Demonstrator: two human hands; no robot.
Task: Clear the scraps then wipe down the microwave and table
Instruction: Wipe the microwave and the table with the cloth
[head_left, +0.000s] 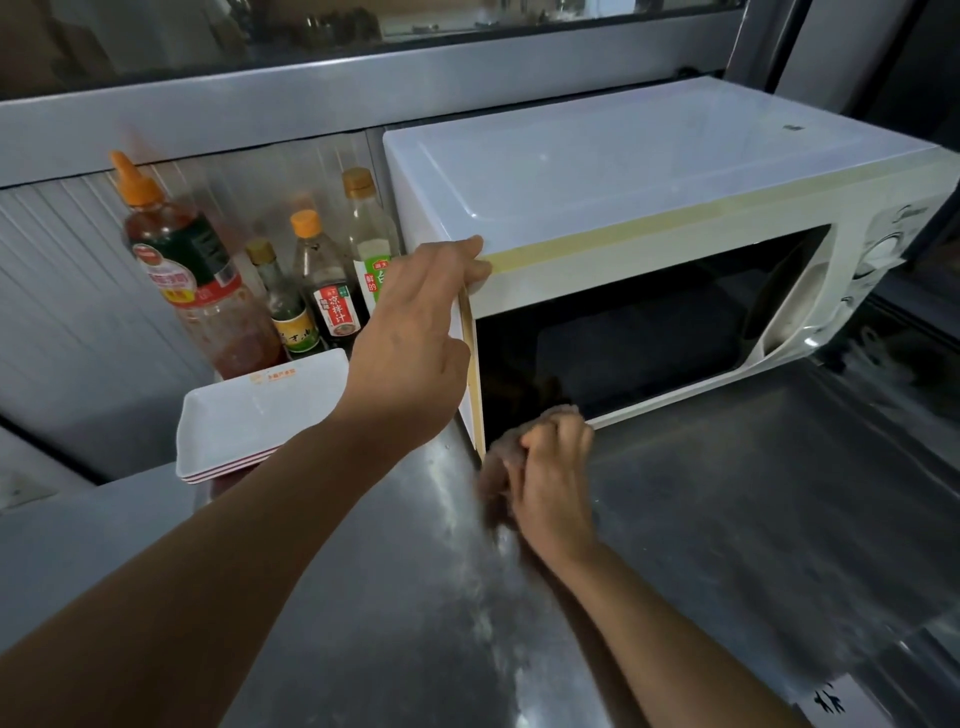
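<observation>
at nine o'clock a row of sauce bottles (208, 291) stands against the wall, with stacked white trays (249, 415) just in front of them on the steel counter (753, 519). the left hand (415, 343) reaches up toward twelve o'clock, arm stretched, fingers curled over the top front left corner of the white microwave (649, 171), gripping it. the microwave sits at one o'clock on the counter, dark door facing out. the right hand (550, 478) is at the centre, fist closed around a brownish cloth (506, 452), pressed at the door's lower left corner where it meets the counter.
</observation>
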